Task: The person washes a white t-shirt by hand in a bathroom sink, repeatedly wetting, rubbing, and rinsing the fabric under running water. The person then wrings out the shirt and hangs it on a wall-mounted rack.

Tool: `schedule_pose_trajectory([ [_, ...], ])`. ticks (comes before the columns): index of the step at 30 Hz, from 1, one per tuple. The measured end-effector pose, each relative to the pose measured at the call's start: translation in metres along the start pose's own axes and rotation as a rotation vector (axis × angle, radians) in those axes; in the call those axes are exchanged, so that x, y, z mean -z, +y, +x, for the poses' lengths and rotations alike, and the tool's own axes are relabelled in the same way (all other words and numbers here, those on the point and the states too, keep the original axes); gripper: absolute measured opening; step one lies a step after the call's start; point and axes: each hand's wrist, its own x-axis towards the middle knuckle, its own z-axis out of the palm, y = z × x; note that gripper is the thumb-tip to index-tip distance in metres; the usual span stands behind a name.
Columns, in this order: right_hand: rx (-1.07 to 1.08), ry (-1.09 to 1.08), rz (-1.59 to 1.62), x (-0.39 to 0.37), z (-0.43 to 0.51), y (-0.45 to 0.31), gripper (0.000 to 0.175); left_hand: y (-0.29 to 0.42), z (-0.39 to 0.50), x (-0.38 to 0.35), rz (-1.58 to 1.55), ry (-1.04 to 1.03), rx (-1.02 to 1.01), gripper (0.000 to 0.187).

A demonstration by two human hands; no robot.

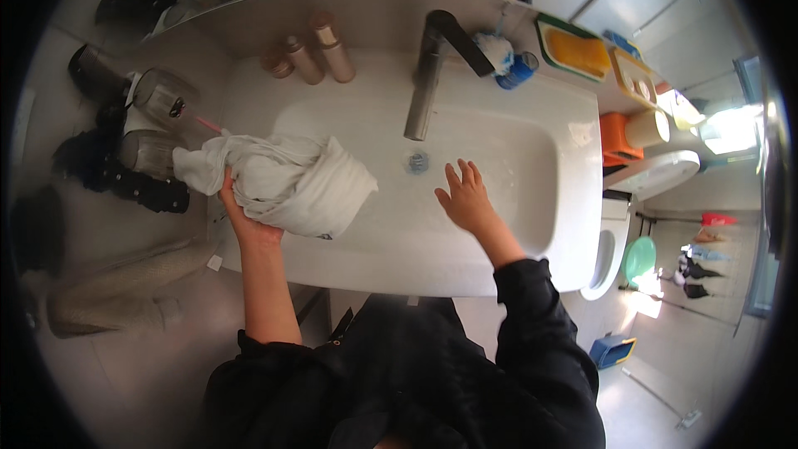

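My left hand [252, 218] grips a bundled white cloth [299, 184] from below, over the left side of the white washbasin [374, 274]. Folds of the cloth hide part of the fingers. Above the basin's bowl hovers my right hand [467, 196], fingers spread and nothing in it. It is just right of the drain [416, 162]. Between the hands and the mirror stands a dark metal faucet [424, 87], its base and spout near the back rim. I cannot tell whether water runs from it.
Several pinkish bottles [335, 56] stand at the back left. A blue can [517, 70] and a white scrubbing puff [495, 51] sit behind the faucet. Clear cups [163, 93] and a comb [93, 72] hang at left. An orange box [617, 137] and a toilet [605, 262] are at right.
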Motion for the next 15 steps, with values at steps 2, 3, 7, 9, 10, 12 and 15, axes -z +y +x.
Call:
schedule_pose_trajectory([
  [2,0.075,-0.002,0.11,-0.012,-0.028,-0.036,0.058,-0.002,0.004,0.01,-0.023,-0.137,-0.025,0.044],
  [3,0.06,-0.039,0.358,-0.019,-0.041,-0.074,0.065,-0.003,0.006,0.012,-0.025,-0.153,-0.044,0.045],
  [7,0.475,0.072,0.412,-0.104,-0.093,-0.172,0.066,-0.008,0.009,0.01,-0.053,-0.059,-0.044,0.046],
  [9,0.538,-0.129,0.268,-0.089,-0.106,-0.168,0.067,-0.004,0.002,0.017,-0.072,0.003,-0.061,0.046],
  [10,0.561,-0.125,0.213,-0.082,-0.114,-0.147,0.068,-0.004,-0.002,0.019,-0.081,0.034,-0.06,0.047],
  [12,0.539,-0.116,0.122,-0.061,-0.134,-0.094,0.068,-0.007,-0.014,0.024,-0.111,0.121,-0.06,0.047],
  [15,0.355,-0.135,-0.01,0.003,-0.166,-0.003,0.067,-0.019,-0.034,0.029,-0.163,0.286,-0.008,0.048],
])
